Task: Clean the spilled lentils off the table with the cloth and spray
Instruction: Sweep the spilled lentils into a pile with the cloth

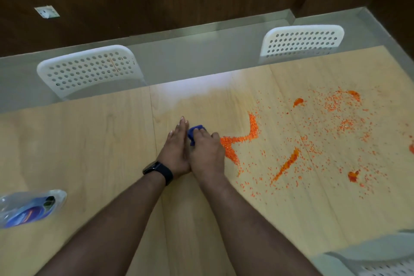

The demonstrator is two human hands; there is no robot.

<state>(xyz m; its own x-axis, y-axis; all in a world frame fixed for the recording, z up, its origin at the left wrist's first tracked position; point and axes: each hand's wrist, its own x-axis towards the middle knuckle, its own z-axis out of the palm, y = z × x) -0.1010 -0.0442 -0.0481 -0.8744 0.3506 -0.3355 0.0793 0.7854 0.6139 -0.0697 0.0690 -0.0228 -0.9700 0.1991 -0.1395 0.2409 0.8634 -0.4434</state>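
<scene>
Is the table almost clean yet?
Not yet. Some lentils are swept into a ridge beside the right hand, which grips the blue cloth; the left hand rests flat beside it. Many lentils are still scattered to the right across the table.

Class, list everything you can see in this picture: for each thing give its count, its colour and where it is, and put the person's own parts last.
Table: one, light wood, fills the foreground.
Lentils: many, orange, scattered over the table's right half.
Cloth: one, blue, between the hands.
Spray bottle: one, clear with blue label, lying at left edge.
Chairs: two white, far side; part of a third at bottom right.
Wall sockets: two, white.
Watch: one, black, left wrist.
Left hand: fingers straight, beside cloth.
Right hand: grips cloth.
</scene>
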